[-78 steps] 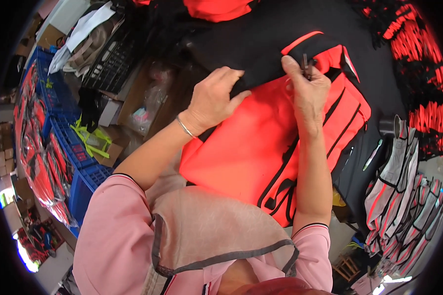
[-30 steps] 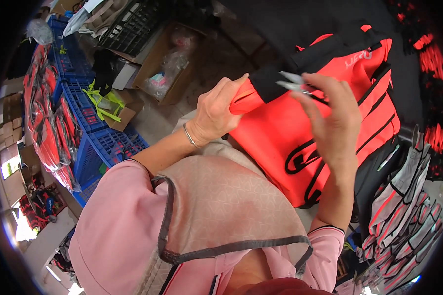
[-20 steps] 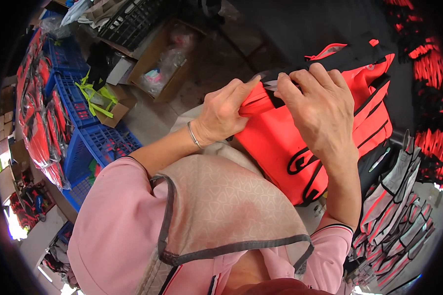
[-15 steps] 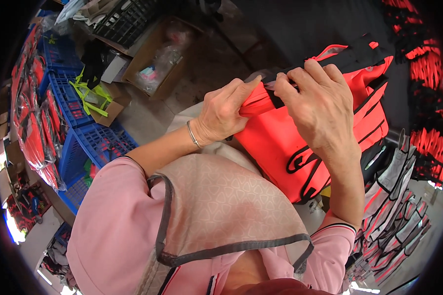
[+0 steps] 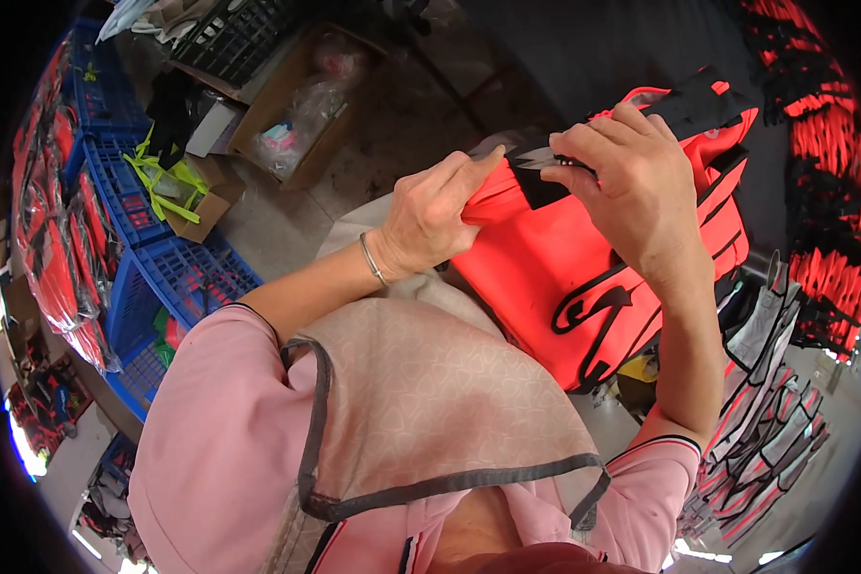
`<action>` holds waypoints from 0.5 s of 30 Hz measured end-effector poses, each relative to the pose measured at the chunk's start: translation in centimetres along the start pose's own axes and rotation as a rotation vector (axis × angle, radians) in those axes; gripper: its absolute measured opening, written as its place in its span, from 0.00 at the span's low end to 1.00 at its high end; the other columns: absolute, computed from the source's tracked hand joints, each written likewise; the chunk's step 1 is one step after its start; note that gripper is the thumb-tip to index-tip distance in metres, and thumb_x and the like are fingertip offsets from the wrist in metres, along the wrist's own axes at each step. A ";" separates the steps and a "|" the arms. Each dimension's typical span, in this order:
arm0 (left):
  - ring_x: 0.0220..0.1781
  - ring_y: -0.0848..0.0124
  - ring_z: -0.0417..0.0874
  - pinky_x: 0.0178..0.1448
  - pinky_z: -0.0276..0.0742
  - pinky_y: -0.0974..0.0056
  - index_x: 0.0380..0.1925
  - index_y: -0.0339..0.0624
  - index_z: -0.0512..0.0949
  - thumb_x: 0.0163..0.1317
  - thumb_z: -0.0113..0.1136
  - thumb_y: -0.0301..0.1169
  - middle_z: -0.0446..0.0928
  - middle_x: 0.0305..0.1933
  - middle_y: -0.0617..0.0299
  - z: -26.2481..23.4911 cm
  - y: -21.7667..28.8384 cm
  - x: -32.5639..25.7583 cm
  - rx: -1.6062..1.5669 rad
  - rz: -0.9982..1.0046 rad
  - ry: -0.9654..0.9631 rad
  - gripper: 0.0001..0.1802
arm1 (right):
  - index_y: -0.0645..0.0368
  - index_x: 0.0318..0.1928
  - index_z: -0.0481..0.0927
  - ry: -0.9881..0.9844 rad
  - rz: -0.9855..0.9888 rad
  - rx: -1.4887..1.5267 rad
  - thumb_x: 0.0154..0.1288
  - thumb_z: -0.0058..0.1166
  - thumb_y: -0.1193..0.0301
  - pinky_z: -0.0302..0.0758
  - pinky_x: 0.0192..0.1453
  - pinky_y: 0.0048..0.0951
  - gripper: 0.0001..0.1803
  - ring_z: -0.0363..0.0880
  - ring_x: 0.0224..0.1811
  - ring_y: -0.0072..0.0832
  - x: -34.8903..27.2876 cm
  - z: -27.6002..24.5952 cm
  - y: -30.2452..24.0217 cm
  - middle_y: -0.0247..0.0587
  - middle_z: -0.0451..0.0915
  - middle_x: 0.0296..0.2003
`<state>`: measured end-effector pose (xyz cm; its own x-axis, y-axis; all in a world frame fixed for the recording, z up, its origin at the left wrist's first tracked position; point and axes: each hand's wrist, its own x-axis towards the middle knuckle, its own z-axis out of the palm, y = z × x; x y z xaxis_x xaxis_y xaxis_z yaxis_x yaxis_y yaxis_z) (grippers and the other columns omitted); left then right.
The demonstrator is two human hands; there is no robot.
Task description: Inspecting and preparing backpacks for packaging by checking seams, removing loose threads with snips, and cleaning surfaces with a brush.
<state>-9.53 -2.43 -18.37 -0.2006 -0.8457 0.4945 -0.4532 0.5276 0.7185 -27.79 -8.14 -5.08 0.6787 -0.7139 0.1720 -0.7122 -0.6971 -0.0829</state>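
Observation:
A stack of bright orange-red fabric pieces (image 5: 564, 277) with black trim lies in front of me, right of the middle. My left hand (image 5: 430, 206) is closed on the folded orange edge of the top piece, thumb on its upper side. In my right hand (image 5: 631, 182) is a pair of thread snips (image 5: 538, 159); the two pointed metal blades stick out from between thumb and fingers, slightly apart. Their tips point left, over a black strip (image 5: 540, 186) at the fabric's edge, close to my left thumb. The handles are mostly hidden by my fingers.
Blue plastic crates (image 5: 187, 273) stand at the left beside bagged red goods (image 5: 53, 230). Cardboard boxes, one (image 5: 301, 115) with clear plastic bags, sit far left. Black cloth (image 5: 631, 48) spreads behind the stack. Grey-and-red strapped pieces (image 5: 770, 421) and red-black bundles (image 5: 827, 172) lie at the right.
My right hand has turned and shifted slightly right, so the snips' blades now show. My left hand keeps its hold on the orange fabric. The view has shifted slightly.

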 end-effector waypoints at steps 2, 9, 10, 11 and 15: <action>0.29 0.59 0.80 0.32 0.79 0.62 0.54 0.34 0.76 0.33 0.59 0.15 0.74 0.31 0.56 0.0 0.0 0.1 -0.003 0.001 -0.004 0.37 | 0.55 0.29 0.80 -0.003 -0.033 -0.028 0.52 0.65 0.68 0.71 0.39 0.32 0.08 0.74 0.34 0.29 0.0 0.2 -0.2 0.30 0.77 0.24; 0.28 0.60 0.78 0.31 0.77 0.61 0.55 0.34 0.75 0.32 0.60 0.16 0.72 0.30 0.57 0.4 -0.5 -0.2 0.000 0.031 0.005 0.40 | 0.56 0.26 0.80 -0.044 -0.163 -0.120 0.48 0.61 0.71 0.67 0.40 0.29 0.05 0.72 0.33 0.28 0.7 0.2 -0.5 0.31 0.74 0.22; 0.27 0.60 0.78 0.30 0.77 0.61 0.56 0.34 0.75 0.31 0.60 0.16 0.71 0.29 0.57 0.5 -0.5 -0.2 0.002 0.053 0.018 0.40 | 0.56 0.26 0.80 -0.047 -0.161 -0.118 0.48 0.61 0.71 0.67 0.40 0.29 0.05 0.72 0.33 0.28 0.9 0.0 -0.6 0.31 0.74 0.22; 0.27 0.60 0.78 0.30 0.77 0.61 0.56 0.34 0.75 0.31 0.60 0.16 0.71 0.29 0.57 0.5 -0.5 -0.3 0.000 0.051 0.016 0.40 | 0.56 0.26 0.79 -0.096 -0.186 -0.131 0.48 0.63 0.69 0.68 0.41 0.30 0.07 0.72 0.34 0.28 1.2 -0.3 -0.8 0.31 0.75 0.23; 0.27 0.62 0.77 0.30 0.76 0.62 0.55 0.33 0.76 0.29 0.60 0.17 0.70 0.28 0.58 0.0 -0.6 -0.8 0.009 0.093 0.017 0.41 | 0.57 0.25 0.77 -0.246 -0.288 -0.137 0.50 0.64 0.68 0.68 0.43 0.31 0.09 0.72 0.34 0.29 2.7 -1.1 -1.3 0.31 0.76 0.24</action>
<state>-9.09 -2.04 -19.24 -0.2275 -0.7914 0.5674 -0.4412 0.6032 0.6645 -25.21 -9.12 -3.43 0.8649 -0.4968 -0.0719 -0.4926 -0.8675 0.0688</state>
